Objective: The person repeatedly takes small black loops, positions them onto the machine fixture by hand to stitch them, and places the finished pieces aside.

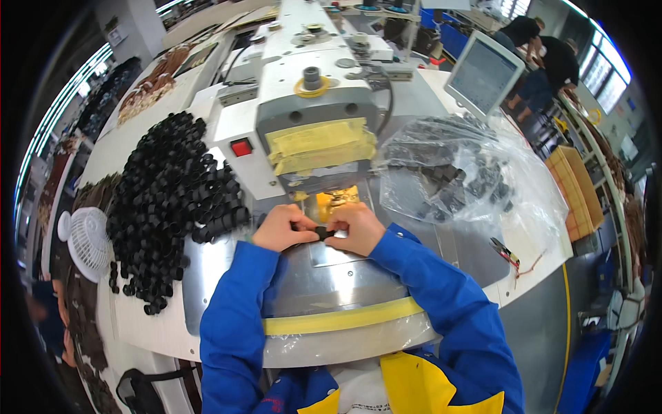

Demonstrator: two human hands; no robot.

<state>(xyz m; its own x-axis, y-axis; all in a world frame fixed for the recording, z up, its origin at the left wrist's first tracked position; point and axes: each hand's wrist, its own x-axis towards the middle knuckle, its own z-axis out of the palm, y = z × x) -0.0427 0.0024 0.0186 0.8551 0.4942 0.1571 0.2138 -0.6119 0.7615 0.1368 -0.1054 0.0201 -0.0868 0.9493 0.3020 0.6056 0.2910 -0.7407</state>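
Positioning, by my judgement, is the step in hand: the person's left hand (279, 229) and right hand (360, 229) are meeting above the metal plate (345, 286) and are gripping one small black piece (322, 234) between them, just in front of the lit yellow patch (338, 196) under the machine head (317, 117). Thumb and fingers of each hand are forming a tight pinch with hardly any gap, the left hand holding the piece's left end and the right hand its right end; I am seeing nothing else in either grip.

The next move, I would say, is calling for an even hold from both sides, so that the piece is sitting straight, and for fingertips that are keeping clear of the machine's working part.

The small black piece is looking short, dark and matt. Its exact form is hard to tell, since fingers are covering both ends. Many black loops (172, 179) of apparently similar material are lying heaped to the left, while dark pieces (445, 179) are resting in a clear plastic bag (414, 148) on the right.
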